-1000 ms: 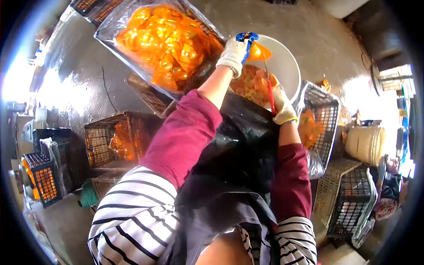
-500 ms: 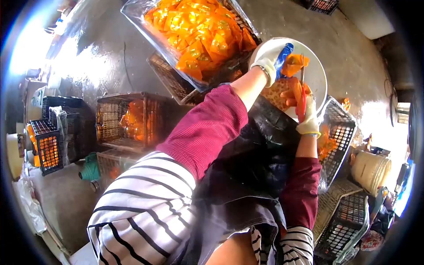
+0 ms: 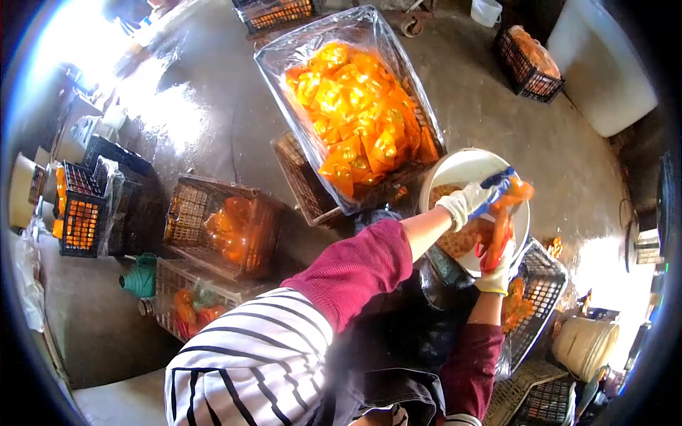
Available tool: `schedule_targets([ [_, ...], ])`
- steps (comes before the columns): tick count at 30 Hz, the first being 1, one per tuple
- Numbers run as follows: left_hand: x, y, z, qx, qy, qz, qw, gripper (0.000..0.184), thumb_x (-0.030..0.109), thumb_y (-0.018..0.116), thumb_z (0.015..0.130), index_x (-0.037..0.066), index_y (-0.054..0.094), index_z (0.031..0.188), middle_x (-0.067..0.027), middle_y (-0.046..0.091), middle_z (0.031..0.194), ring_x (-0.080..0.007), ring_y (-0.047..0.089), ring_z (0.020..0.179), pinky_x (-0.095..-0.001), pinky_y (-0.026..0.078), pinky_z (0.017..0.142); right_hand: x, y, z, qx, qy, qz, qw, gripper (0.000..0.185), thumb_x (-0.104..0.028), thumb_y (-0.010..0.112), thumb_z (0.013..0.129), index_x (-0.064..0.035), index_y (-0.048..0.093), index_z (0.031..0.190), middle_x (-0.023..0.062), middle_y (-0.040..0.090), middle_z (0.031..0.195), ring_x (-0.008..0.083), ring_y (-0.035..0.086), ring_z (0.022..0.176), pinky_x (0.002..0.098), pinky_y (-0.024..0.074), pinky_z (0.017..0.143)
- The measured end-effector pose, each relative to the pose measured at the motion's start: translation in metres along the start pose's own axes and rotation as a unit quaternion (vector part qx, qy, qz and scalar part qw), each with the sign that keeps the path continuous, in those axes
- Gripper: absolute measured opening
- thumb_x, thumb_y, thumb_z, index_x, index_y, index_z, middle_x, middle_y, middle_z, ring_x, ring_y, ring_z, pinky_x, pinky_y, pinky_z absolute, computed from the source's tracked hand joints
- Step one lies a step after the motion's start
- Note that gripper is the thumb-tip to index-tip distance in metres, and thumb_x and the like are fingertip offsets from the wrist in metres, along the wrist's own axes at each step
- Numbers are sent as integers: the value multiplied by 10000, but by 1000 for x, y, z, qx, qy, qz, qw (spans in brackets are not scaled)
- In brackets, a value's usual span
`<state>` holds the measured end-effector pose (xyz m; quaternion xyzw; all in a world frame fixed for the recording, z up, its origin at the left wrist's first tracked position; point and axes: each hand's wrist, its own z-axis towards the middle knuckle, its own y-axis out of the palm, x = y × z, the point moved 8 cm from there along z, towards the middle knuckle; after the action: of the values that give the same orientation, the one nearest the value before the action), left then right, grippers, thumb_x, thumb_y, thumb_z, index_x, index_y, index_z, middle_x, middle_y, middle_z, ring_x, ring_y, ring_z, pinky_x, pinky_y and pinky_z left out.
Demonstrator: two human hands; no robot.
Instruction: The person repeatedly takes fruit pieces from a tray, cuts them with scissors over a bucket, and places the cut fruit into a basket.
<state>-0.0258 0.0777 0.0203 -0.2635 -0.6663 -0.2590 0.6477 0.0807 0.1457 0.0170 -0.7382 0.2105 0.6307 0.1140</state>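
Note:
My left hand (image 3: 477, 199), in a white glove with blue on the fingers, is closed on an orange packet (image 3: 521, 190) over the white bucket (image 3: 444, 169). Just below it, my right hand (image 3: 497, 264), also gloved, holds red-handled scissors (image 3: 490, 257). Orange material hangs between the two hands and hides most of the blades. Small pale pieces (image 3: 455, 241) lie inside the bucket. Up and to the left of the bucket, a plastic-lined crate (image 3: 284, 106) is heaped with shiny orange packets (image 3: 362, 106).
Crates with orange bags stand at the left (image 3: 186, 213) and right of the bucket (image 3: 543, 312). Another filled crate (image 3: 529, 64) is at the upper right. A green object (image 3: 140, 275) lies at the left, a cream bucket (image 3: 586, 348) at the lower right.
The view has shifted, so the crates and bucket appear lower. The orange packet, earlier at the scissor blades, now hangs down towards my right hand. Both hands remain over the bucket.

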Motion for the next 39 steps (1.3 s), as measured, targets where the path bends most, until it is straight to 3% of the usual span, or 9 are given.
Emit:
schedule_targets([
  [6, 19, 23, 3, -68, 134, 100, 984, 730, 547, 676, 740, 103, 486, 1288, -136, 553, 1250, -294, 518, 1125, -383, 369, 984, 9, -3, -7, -34, 54, 40, 997, 379, -413, 474, 942, -69, 567, 1069, 68, 654, 799, 130, 553, 516, 223, 397, 441],
  [13, -24, -14, 12, 43, -27, 234, 971, 644, 478, 666, 767, 87, 523, 1258, -173, 577, 1212, -311, 518, 1161, -386, 379, 976, 18, -3, -7, -39, 23, 65, 997, 337, -297, 493, 946, -37, 563, 1149, 59, 655, 973, 131, 632, 770, 210, 421, 508],
  [19, -54, -52, 27, 118, -36, -98, 987, 466, 361, 571, 888, 49, 538, 1231, -119, 621, 1157, -229, 590, 1038, -346, 433, 895, 91, -39, 18, -31, 71, 148, 986, 324, -116, 550, 908, -18, 502, 1214, 111, 619, 1034, 183, 623, 881, 278, 505, 709],
  [21, -75, -56, 28, 142, -68, -259, 953, 447, 380, 544, 908, 29, 568, 1186, -112, 645, 1110, -222, 623, 958, -332, 455, 842, 60, -34, 11, -30, 11, -139, 990, 304, -47, 532, 897, -2, 507, 1197, 67, 608, 996, 139, 594, 884, 270, 498, 771],
  [28, -65, -59, 36, 137, -23, 24, 990, 387, 335, 619, 888, 60, 595, 1160, -33, 642, 966, -118, 558, 828, -253, 448, 732, 52, -34, 12, -33, 19, -221, 975, 415, -372, 533, 901, -118, 519, 1230, 208, 621, 1073, 383, 584, 1011, 413, 478, 817],
  [30, -71, -57, 40, 131, -27, 71, 989, 369, 313, 618, 892, 47, 599, 1146, -34, 649, 958, -102, 545, 815, -261, 448, 735, 54, -39, 18, -2, 10, -305, 952, 314, -247, 591, 890, -61, 544, 1139, 99, 618, 981, 198, 575, 901, 294, 470, 760],
  [34, -22, -20, 25, 10, 88, 617, 782, 329, 109, 418, 930, 59, 517, 1240, -160, 656, 1013, -264, 638, 956, -322, 515, 843, 43, -36, 14, 15, 75, -307, 949, 307, -208, 607, 888, -35, 556, 1136, 58, 628, 893, 123, 593, 756, 250, 479, 643],
  [37, -31, -20, 26, 51, 149, 628, 762, 294, 217, 427, 951, 64, 558, 1166, -164, 661, 941, -258, 664, 798, -342, 521, 759, 38, -30, -1, -3, 148, -114, 982, 323, -104, 582, 860, -17, 548, 1169, 109, 637, 917, 159, 633, 708, 225, 485, 568],
  [39, -33, -39, 20, 100, -40, 272, 956, 484, 474, 418, 944, 51, 585, 1109, -153, 657, 815, -274, 640, 745, -349, 474, 692, 36, -29, 1, -40, 149, -151, 976, 343, -99, 568, 865, -6, 530, 1193, 107, 642, 956, 168, 643, 755, 232, 498, 592],
])
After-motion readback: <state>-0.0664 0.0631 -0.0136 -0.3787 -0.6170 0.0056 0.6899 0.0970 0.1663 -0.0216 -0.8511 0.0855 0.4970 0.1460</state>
